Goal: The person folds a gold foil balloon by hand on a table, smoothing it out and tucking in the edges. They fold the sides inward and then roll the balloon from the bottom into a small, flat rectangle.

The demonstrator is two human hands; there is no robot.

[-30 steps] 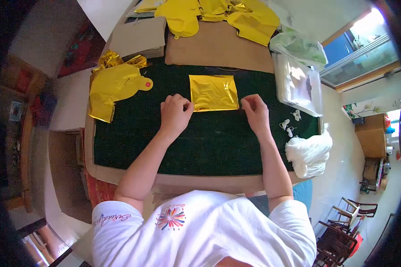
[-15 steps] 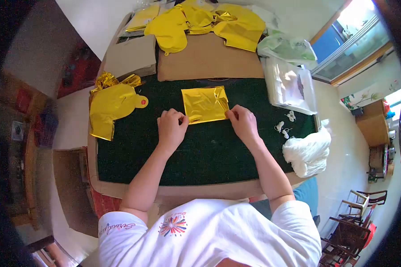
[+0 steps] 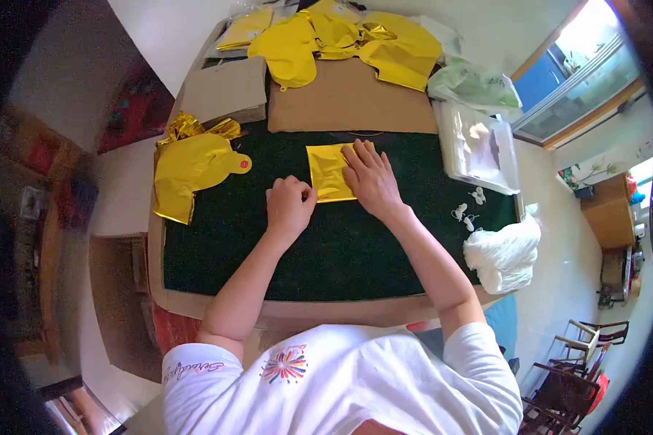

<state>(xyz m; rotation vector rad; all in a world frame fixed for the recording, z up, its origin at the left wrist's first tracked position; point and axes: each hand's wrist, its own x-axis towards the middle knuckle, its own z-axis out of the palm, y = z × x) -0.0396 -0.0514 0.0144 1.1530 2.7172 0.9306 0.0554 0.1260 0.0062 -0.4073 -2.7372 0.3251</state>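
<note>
A folded gold foil sheet [image 3: 328, 174], roughly rectangular, lies on the dark green tabletop cover. My right hand [image 3: 374, 181] is laid flat over its right half, fingers stretched toward the far edge, hiding that side. At the near left corner, my left hand [image 3: 289, 206] is closed, with thumb and forefinger pinched on the foil's edge. Off to the left lies a gold foil balloon [image 3: 199, 168] with a rounded tab bearing a red dot.
More gold foil balloons [image 3: 399, 54] lie on a brown cardboard sheet [image 3: 352, 101] at the back. A grey-brown stack of boards [image 3: 225, 90] is back left. On the right are clear plastic bags [image 3: 479, 148], small white string bundles [image 3: 461, 212] and a white yarn hank [image 3: 506, 254].
My right hand has gone from pinching the foil's near right corner to lying flat on top of it. My left hand stays at the left corner. The view has shifted slightly.
</note>
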